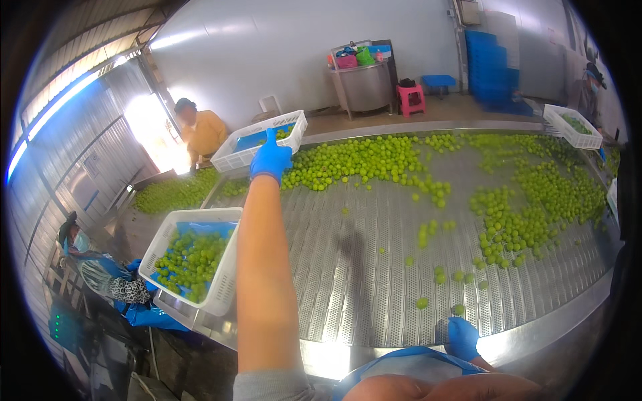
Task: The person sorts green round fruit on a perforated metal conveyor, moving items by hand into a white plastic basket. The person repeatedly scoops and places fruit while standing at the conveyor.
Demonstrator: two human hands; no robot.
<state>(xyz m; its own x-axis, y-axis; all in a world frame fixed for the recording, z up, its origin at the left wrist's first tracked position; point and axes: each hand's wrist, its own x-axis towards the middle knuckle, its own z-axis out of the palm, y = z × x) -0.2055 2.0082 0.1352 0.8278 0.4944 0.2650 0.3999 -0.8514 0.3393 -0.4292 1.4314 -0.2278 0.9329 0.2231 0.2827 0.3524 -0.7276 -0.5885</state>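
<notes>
My left hand (271, 159), in a blue glove, reaches across to the near wall of a white plastic crate (235, 161) at the table's far left. One digit points up over the rim, near a few green fruits (286, 132) on the crate's blue liner. Whether it grips the rim is unclear. My right hand (462, 337), also gloved in blue, is at the near metal edge of the perforated steel sorting table (326, 280); its fingers are mostly hidden. Loose round green fruits (361, 160) lie piled along the far side, with more (531, 210) spread at right.
A second white crate (228, 293), part-filled with green fruits, stands at the left corner. A masked person (108, 275) is beside it, and another in yellow (206, 131) stands beyond. At far right is another crate (572, 125) near a person (589, 95).
</notes>
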